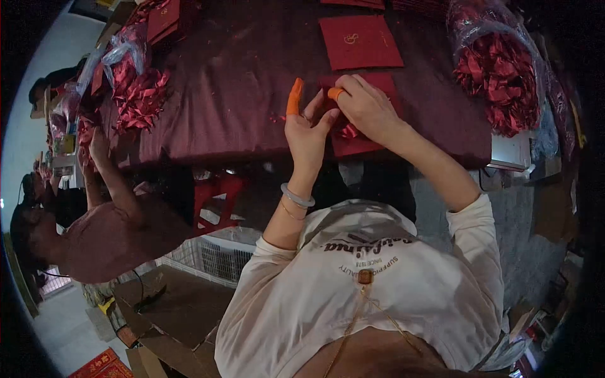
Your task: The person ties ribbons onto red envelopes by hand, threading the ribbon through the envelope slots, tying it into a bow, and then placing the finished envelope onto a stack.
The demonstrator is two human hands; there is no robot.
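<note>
Over the near part of the table, a red folder-like card (pixel 359 147) lies partly under my hands, with a shiny red ribbon (pixel 348 131) on it. My left hand (pixel 307 126) is at the card's left edge, its orange-covered index finger raised and its thumb and another finger closed at the ribbon. From the right, my right hand (pixel 368 108) pinches at the same spot, an orange cover on one finger. Its fingers partly hide the ribbon. Just beyond lies another red card with a gold emblem (pixel 351 39).
Bundles of red ribbon in clear plastic lie at the right (pixel 501 82) and left (pixel 142 94) of the cloth-covered table (pixel 239 94). A co-worker (pixel 120 233) sits at the left, hands raised to red ribbon. A red stool (pixel 205 201) and white crate (pixel 217 261) stand below.
</note>
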